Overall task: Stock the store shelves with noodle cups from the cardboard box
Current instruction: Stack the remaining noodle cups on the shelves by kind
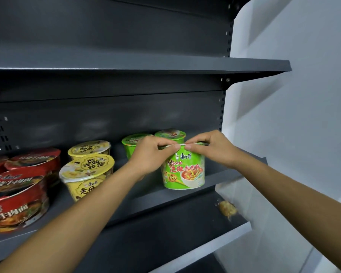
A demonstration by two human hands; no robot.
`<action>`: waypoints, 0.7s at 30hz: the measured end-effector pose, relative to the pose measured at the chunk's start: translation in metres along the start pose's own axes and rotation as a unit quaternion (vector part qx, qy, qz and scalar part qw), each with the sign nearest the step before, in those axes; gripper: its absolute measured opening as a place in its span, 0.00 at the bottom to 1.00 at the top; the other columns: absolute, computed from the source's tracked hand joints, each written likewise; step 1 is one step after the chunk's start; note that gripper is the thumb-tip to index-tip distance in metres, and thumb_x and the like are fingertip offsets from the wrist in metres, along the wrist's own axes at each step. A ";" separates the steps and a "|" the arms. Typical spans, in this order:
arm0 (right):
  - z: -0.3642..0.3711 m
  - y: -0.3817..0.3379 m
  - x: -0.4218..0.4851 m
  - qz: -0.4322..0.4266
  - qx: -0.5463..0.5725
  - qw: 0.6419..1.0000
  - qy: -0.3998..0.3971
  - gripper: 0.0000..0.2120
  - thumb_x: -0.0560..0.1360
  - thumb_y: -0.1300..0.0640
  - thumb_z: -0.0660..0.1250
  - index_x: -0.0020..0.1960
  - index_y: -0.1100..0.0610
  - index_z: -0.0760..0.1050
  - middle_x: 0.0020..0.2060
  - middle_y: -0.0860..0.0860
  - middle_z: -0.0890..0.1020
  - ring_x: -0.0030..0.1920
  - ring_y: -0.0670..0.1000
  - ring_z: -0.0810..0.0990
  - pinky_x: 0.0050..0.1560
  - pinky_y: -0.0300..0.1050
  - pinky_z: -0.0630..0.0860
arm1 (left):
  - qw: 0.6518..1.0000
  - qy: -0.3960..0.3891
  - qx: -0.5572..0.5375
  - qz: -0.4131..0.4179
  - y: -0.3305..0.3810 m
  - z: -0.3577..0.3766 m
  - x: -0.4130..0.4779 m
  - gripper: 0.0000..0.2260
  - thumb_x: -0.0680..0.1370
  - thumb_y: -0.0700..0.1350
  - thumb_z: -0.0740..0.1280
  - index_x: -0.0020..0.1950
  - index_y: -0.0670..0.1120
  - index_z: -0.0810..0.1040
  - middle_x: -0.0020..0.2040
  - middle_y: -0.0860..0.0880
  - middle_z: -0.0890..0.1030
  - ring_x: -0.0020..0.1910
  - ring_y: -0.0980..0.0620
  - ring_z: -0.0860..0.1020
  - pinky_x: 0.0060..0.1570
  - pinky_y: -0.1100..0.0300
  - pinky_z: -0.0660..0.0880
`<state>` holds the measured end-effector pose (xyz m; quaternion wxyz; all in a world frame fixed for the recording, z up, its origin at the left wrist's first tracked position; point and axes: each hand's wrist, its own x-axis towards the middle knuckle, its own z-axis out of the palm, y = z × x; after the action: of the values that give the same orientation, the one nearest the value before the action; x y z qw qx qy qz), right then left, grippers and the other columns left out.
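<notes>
Green noodle cup (pixel 183 170), upright on dark shelf (pixel 215 180). Left hand (pixel 152 152) and right hand (pixel 211 146) both pinch its rim. Two green cups (pixel 170 133) behind.

Lit softly and evenly from overhead, with no hard glare. Reads bright on the white wall (pixel 303 115) at right and dim across the dark grey back panel (pixel 106 119). Drops a deep shadow band beneath the upper shelf (pixel 165 65). Picks up faint pale sheen patches low on the back panel. Renders the green cup (pixel 183 172) sharp, its print legible. Softens and smears the red cups (pixel 18 194) at the left edge. Bends shelf lines and stretches the forearms (pixel 77 213) toward the corners.
</notes>
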<state>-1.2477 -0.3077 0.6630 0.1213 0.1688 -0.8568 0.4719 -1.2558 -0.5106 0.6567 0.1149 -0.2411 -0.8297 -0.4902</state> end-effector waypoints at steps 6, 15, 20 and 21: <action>-0.021 0.038 0.026 0.014 -0.005 1.000 0.026 0.04 0.69 0.49 0.74 0.44 0.45 0.84 0.41 0.45 0.86 0.44 0.43 0.84 0.51 0.45 0.80 | 0.999 -0.030 0.042 0.015 -0.017 0.027 0.054 0.07 0.74 0.51 0.71 0.50 0.53 0.85 0.44 0.59 0.84 0.45 0.63 0.80 0.48 0.63 0.77; -0.059 0.089 0.058 0.020 -0.010 0.999 0.050 0.04 0.70 0.51 0.73 0.45 0.48 0.84 0.40 0.46 0.86 0.43 0.44 0.84 0.49 0.43 0.81 | 0.995 -0.060 0.070 0.028 -0.029 0.072 0.116 0.09 0.75 0.53 0.69 0.52 0.53 0.84 0.47 0.57 0.84 0.46 0.62 0.80 0.47 0.65 0.76; -0.077 0.119 0.079 0.017 -0.023 0.999 0.022 0.08 0.70 0.52 0.73 0.47 0.52 0.84 0.42 0.47 0.86 0.43 0.45 0.84 0.48 0.45 0.81 | 0.992 -0.076 0.086 0.042 -0.040 0.096 0.140 0.09 0.76 0.51 0.68 0.53 0.52 0.84 0.48 0.56 0.84 0.46 0.64 0.80 0.49 0.68 0.75; -0.081 0.125 0.083 0.015 -0.026 0.999 0.014 0.08 0.70 0.52 0.74 0.48 0.52 0.84 0.42 0.47 0.86 0.43 0.45 0.84 0.49 0.46 0.81 | 0.993 -0.075 0.085 0.045 -0.041 0.101 0.144 0.09 0.76 0.51 0.68 0.53 0.51 0.84 0.48 0.56 0.84 0.45 0.66 0.79 0.46 0.72 0.74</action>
<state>-1.3706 -0.1911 0.6401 0.1303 0.1459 -0.8694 0.4537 -1.3957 -0.3984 0.6375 0.0943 -0.3036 -0.8631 -0.3925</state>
